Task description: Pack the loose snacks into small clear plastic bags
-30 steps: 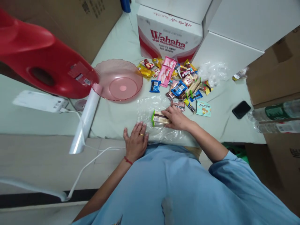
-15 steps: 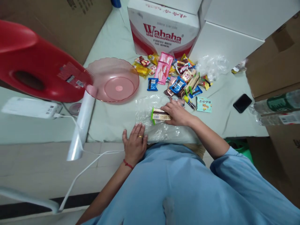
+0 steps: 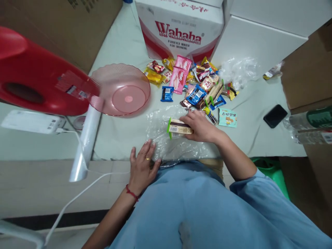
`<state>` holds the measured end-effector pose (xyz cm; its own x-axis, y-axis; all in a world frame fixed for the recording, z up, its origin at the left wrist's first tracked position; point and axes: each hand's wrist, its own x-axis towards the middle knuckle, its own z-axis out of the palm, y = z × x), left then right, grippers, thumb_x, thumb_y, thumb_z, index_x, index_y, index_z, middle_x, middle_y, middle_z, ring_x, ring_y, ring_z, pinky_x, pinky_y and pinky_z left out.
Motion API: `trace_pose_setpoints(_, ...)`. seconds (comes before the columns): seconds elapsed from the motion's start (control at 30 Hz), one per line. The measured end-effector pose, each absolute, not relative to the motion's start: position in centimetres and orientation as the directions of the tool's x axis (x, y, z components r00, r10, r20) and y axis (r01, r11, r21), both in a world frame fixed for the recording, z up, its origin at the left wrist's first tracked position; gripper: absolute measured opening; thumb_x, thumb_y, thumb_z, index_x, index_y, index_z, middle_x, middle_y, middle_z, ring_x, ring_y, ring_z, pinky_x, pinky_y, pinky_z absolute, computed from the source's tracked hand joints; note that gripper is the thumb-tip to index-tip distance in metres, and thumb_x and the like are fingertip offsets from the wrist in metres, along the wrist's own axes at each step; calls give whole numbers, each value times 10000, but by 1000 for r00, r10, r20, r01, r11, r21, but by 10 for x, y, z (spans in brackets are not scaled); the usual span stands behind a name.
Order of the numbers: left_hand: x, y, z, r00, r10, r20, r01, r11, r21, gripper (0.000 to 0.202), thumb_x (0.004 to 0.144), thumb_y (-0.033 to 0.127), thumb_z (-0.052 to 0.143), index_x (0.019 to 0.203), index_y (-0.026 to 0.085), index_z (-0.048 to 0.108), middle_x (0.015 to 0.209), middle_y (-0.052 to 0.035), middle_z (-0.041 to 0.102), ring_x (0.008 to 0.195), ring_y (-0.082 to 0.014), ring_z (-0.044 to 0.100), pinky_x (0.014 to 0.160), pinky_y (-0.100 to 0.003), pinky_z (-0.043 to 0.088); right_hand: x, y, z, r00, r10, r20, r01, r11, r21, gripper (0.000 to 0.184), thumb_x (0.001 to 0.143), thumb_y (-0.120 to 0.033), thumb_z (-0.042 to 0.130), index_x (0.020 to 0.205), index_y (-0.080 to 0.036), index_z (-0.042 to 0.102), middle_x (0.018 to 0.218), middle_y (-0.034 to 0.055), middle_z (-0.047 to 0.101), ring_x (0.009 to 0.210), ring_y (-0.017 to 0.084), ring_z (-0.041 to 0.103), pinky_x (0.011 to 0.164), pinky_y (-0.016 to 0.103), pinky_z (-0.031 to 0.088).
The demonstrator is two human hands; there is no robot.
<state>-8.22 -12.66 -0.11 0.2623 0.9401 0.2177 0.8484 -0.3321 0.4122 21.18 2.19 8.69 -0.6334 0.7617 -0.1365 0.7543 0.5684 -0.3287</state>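
My right hand (image 3: 199,127) is closed around the near end of wrapped snack bars (image 3: 178,127) with green ends, held over a clear plastic sheet (image 3: 166,147). How many bars are in the grip I cannot tell. At the table's front edge my left hand (image 3: 144,162) lies with fingers stretched out by the sheet's left corner, holding nothing. Beyond the right hand is a heap of wrapped snacks, among them a pink packet (image 3: 178,79), a blue packet (image 3: 196,94) and a mint-green packet (image 3: 227,118).
A pink scalloped plate (image 3: 121,112) sits to the left, partly behind a red plastic object (image 3: 44,79). Near it are a clear roll (image 3: 85,148), a white power bank (image 3: 31,121) and its cable. A Wahaba-type white-red carton (image 3: 181,34) stands behind; a phone (image 3: 275,116) and bottles (image 3: 319,119) lie right.
My left hand has shifted slightly left, its fingers spreading wider and the thumb moving away from them. My right hand keeps its hold on the snack bars. The view has shifted a little.
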Motion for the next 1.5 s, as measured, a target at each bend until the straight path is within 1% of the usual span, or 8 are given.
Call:
trace_pose_setpoints(0.17,-95,-127,9,441,872,214,782,-490,385,731,950,237,542,1650,326,350,1667,-149,482,1517,-320,501,1319,-640,112,195,14,71,-648,731,-216,754,573,-322,639,916,-382,747,1492,-169,568,1335,182,622,1187,363,485,1016,490,388)
trace_pose_setpoints(0.37,-100,-117,0,400,873,278,784,-483,390,350,981,279,625,1320,328,696,1480,-101,678,1368,-296,626,1269,-605,265,244,-46,57,-700,713,35,632,642,-434,804,941,-656,690,1560,-174,513,1581,218,499,1395,369,450,1133,546,398)
trace_pose_setpoints(0.57,-94,-95,2,238,933,269,766,-350,539,214,1019,338,575,1053,306,784,1173,-44,812,1277,-278,654,1249,-582,308,262,-84,37,-699,714,25,619,623,-478,256,1046,-346,607,1238,-271,758,1318,132,732,1246,294,599,1058,522,486)
trace_pose_setpoints(0.73,-89,-70,11,95,974,206,677,-214,704,241,987,398,607,820,267,721,915,-21,804,1247,-269,672,1286,-582,267,260,-34,65,-638,769,23,583,503,-639,332,1104,-375,466,1125,-220,758,1117,116,758,1018,228,681,896,371,548)
trace_pose_setpoints(0.87,-86,-47,11,-31,985,169,637,-111,763,260,944,447,620,777,257,681,903,-34,788,1233,-272,687,1271,-566,296,249,14,76,-590,801,-96,688,437,-579,352,1099,-356,440,1012,-178,732,987,101,741,929,223,675,827,324,496)
trace_pose_setpoints(1.13,-72,-31,4,-172,971,166,771,28,636,226,955,427,570,894,233,668,1066,-92,760,1302,-319,640,1259,-621,240,220,45,85,-350,853,-386,936,336,-105,256,1036,-303,534,1079,-194,762,1088,150,771,945,292,686,735,348,430)
trace_pose_setpoints(1.3,-67,-33,1,-218,960,175,783,65,619,309,893,311,582,1187,231,629,1272,-120,685,1271,-297,606,1234,-546,333,206,64,109,-538,807,-243,842,502,-199,286,1007,-330,617,1230,-193,732,1221,146,712,1141,326,600,893,399,469)
trace_pose_setpoints(1.5,-56,-29,6,-137,976,171,791,4,611,738,871,362,640,1546,217,381,1433,-139,640,1357,-325,564,1251,-542,300,161,95,75,-648,753,-112,758,624,-191,720,912,-191,696,1589,-135,460,1360,176,662,1291,358,475,1057,466,409)
